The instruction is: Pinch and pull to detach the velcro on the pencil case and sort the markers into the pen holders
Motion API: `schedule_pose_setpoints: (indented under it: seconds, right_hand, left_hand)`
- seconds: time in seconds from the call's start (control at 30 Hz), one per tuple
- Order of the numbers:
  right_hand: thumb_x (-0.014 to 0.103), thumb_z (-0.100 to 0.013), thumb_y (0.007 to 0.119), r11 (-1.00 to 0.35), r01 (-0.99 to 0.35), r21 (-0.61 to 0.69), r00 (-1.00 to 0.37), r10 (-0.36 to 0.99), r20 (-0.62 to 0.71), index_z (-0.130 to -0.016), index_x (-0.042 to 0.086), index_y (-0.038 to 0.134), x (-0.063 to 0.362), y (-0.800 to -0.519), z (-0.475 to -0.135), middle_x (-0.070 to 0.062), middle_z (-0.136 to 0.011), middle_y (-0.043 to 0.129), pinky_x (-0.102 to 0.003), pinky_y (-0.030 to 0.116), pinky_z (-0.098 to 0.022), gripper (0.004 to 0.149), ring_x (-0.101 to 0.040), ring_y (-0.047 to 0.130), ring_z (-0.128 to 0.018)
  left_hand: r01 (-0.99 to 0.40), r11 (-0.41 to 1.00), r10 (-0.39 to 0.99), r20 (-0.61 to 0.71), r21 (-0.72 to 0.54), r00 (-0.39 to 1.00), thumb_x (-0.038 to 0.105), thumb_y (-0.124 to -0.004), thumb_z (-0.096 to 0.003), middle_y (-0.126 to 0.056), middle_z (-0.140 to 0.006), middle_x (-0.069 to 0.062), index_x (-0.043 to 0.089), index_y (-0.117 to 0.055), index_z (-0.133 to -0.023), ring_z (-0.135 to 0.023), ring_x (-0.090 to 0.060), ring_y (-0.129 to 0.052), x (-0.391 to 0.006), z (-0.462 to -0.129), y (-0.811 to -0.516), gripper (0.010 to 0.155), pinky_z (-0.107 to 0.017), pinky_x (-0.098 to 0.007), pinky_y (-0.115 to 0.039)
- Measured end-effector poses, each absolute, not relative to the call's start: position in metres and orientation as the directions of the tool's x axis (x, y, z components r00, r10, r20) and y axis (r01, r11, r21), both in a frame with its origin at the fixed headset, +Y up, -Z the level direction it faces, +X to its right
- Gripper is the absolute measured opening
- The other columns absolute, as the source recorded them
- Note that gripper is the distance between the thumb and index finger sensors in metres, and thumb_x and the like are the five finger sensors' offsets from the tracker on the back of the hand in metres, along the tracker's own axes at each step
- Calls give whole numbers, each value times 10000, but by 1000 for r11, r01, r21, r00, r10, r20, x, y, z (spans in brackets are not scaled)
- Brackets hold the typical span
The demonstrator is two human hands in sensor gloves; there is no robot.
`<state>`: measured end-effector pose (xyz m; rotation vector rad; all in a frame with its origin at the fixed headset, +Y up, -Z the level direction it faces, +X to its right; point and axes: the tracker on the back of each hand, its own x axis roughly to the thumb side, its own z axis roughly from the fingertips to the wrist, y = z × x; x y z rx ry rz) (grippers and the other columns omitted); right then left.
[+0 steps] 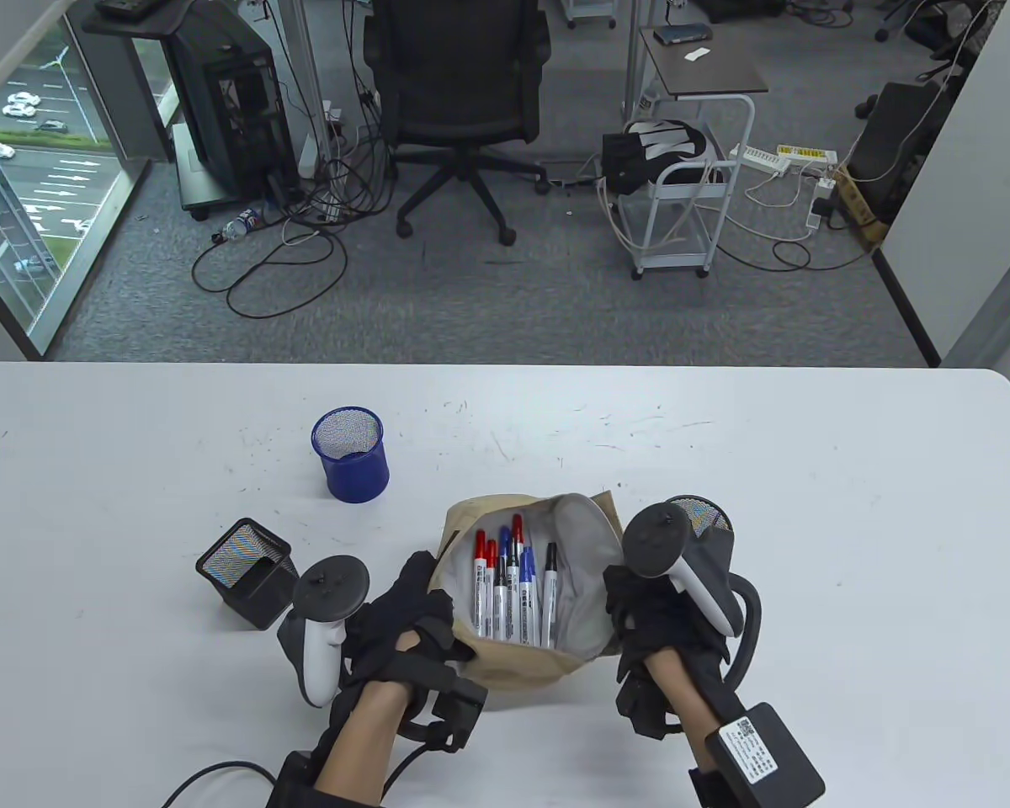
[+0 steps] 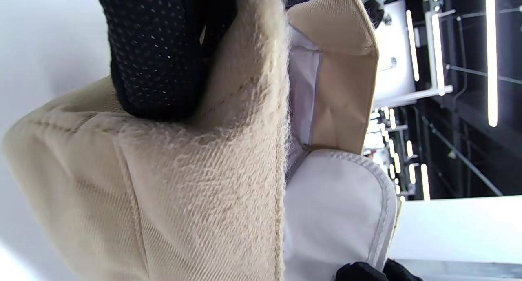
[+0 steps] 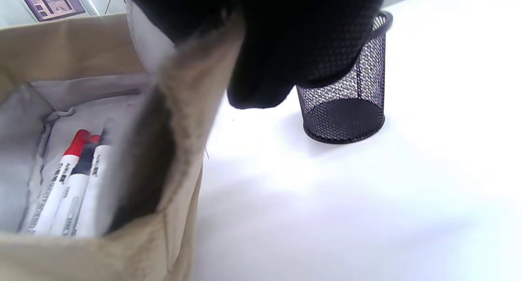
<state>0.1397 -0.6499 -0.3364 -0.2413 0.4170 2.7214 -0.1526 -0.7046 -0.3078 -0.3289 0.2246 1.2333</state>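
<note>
A tan pencil case point(image 1: 505, 665) with grey lining lies open on the white table point(image 1: 808, 471), between both hands. Inside it lie several markers point(image 1: 512, 589) with red, blue and black caps, also seen as markers point(image 3: 69, 183) in the right wrist view. My left hand point(image 1: 412, 606) pinches the case's left rim; a gloved finger point(image 2: 159, 56) presses on the fuzzy velcro strip point(image 2: 228, 122). My right hand point(image 1: 631, 606) grips the right rim of the pencil case point(image 3: 179, 122). A blue mesh pen holder point(image 1: 349, 454) stands behind, a black square one point(image 1: 248, 572) to the left.
A black round mesh pen holder point(image 3: 346, 93) stands just right of the case, mostly hidden behind my right hand's tracker point(image 1: 682, 555) in the table view. Beyond the table's far edge are an office chair point(image 1: 454, 93) and a small cart point(image 1: 682, 168).
</note>
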Motion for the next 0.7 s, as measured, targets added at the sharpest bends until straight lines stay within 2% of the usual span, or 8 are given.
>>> schedule_pose_setpoints:
  seconds: [0.2, 0.37, 0.47, 0.53, 0.63, 0.7]
  right_hand:
    - [248, -470, 880, -848, -374, 375, -921, 292, -257, -956, 7, 742, 149, -670, -345, -173, -759, 996, -355, 894, -268, 559, -242, 1072, -400]
    - [252, -471, 882, -830, -372, 415, -923, 287, -255, -964, 23, 738, 151, -682, -350, -165, -775, 988, -367, 886, -284, 563, -250, 1065, -418]
    - [296, -465, 895, -859, -327, 394, -939, 247, -240, -982, 55, 726, 148, -677, -349, -161, -823, 960, -397, 871, -325, 595, -282, 1046, -490]
    - [357, -439, 926, -873, -289, 393, -950, 210, -233, -1005, 72, 703, 145, -671, -345, -167, -880, 923, -439, 858, -373, 671, -319, 1022, -592]
    - [377, -417, 953, -901, -225, 370, -967, 159, -202, -1038, 94, 662, 136, -655, -337, -178, -961, 858, -496, 833, -438, 741, -363, 967, -716]
    - [383, -415, 955, -921, -229, 316, -968, 181, -175, -1042, 98, 658, 130, -643, -331, -179, -977, 844, -503, 826, -448, 750, -371, 954, -734]
  left_hand:
    - [-884, 378, 807, -369, -275, 460, 166, -675, -546, -598, -1113, -352, 21, -441, -1154, -869, -517, -873, -145, -313, -727, 667, -377, -414, -991]
    - [-868, 404, 776, -395, -287, 492, 184, -674, -547, -617, -1108, -348, 26, -463, -1152, -864, -508, -881, -146, -314, -739, 659, -384, -416, -984]
    - [-878, 383, 790, -390, -288, 473, 212, -671, -555, -609, -1108, -355, 18, -455, -1153, -865, -509, -877, -143, -312, -738, 665, -388, -409, -984]
    - [-877, 389, 797, -373, -283, 474, 247, -666, -563, -601, -1109, -359, 9, -442, -1153, -866, -506, -876, -140, -309, -738, 675, -390, -402, -986]
    - [-889, 365, 823, -350, -278, 447, 268, -666, -568, -594, -1104, -370, -9, -435, -1150, -859, -513, -877, -134, -304, -742, 684, -388, -403, -984]
    - [-888, 370, 829, -335, -273, 448, 276, -667, -569, -597, -1100, -373, -14, -432, -1149, -854, -512, -882, -132, -303, -744, 689, -384, -398, -985]
